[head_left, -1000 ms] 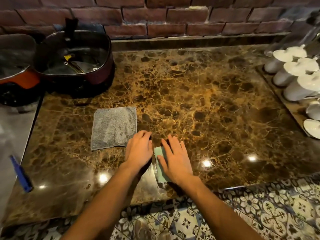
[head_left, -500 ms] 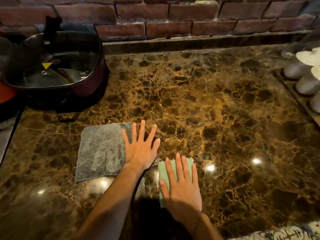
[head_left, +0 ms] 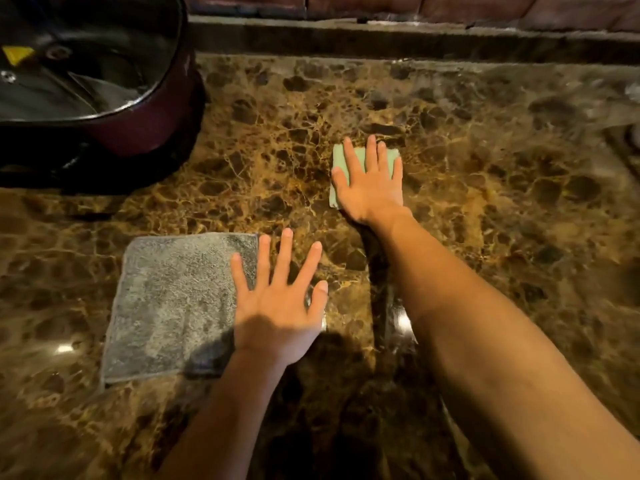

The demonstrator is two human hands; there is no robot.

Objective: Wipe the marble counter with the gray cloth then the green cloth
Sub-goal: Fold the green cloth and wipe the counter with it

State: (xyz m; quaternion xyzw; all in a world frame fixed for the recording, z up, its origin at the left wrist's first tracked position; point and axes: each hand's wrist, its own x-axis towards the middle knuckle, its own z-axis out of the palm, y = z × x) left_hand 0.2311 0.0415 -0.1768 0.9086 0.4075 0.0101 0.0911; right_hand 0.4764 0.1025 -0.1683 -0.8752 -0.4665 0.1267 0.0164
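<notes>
Right hand (head_left: 370, 183) flat – green cloth (head_left: 362, 156) (folded).

A home kitchen. A polished brown marble counter (head_left: 485, 202) runs back to a red brick wall (head_left: 450, 8), and a dark red electric cooking pot (head_left: 145, 109) stands at the counter's far left corner.

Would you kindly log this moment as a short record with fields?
surface: brown veined marble counter
right hand: flat, fingers spread, pressing the small folded green cloth
left hand: flat, fingers spread, overlapping the right edge of the square gray cloth
cloths: apart, green farther from the person
back left: dark red pot
</notes>
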